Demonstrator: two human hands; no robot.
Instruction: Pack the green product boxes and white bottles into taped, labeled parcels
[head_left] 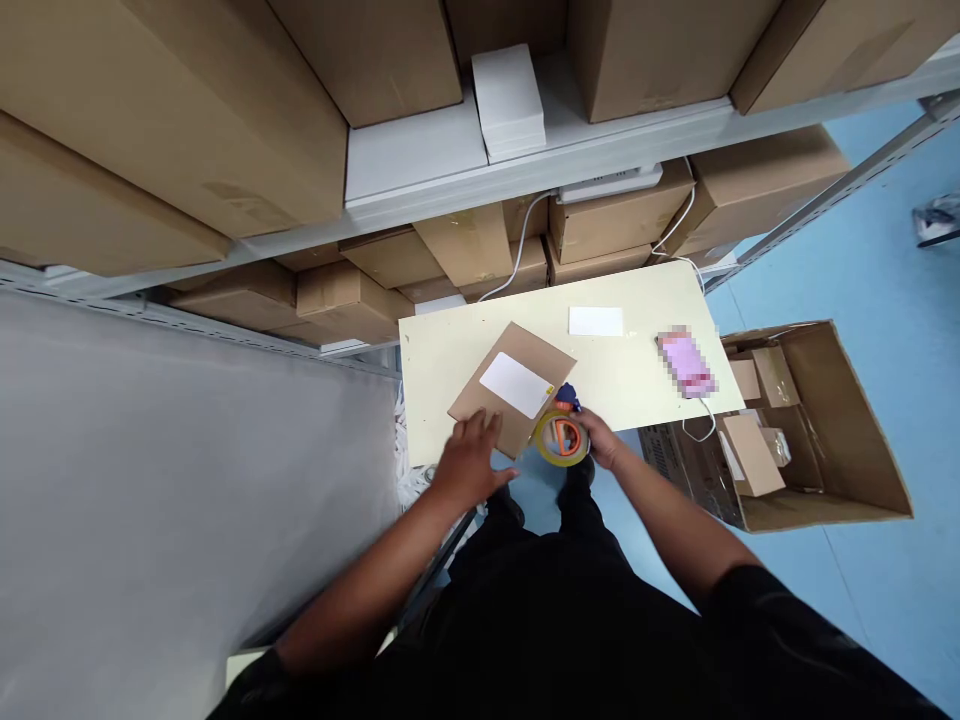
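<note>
A flat brown cardboard box (pixel 487 385) with a white label (pixel 516 386) lies tilted on the cream tabletop (pixel 637 385), its near corner reaching past the front edge. My left hand (pixel 471 460) rests on the box's near left side, fingers spread and thumb apart. In my right hand (pixel 598 438) is a tape dispenser (pixel 566 428), orange and dark blue, with a roll of yellowish tape on it. The dispenser's head is close to the right side of the box; whether they touch, I cannot tell.
A white card (pixel 595 321) and a blurred pink phone (pixel 686 362) with a cable lie on the table. To the right, an open carton (pixel 847 450) on the floor holds several small boxes. Behind the table, shelves (pixel 420 190) carry many cartons and a white paper stack (pixel 510 100).
</note>
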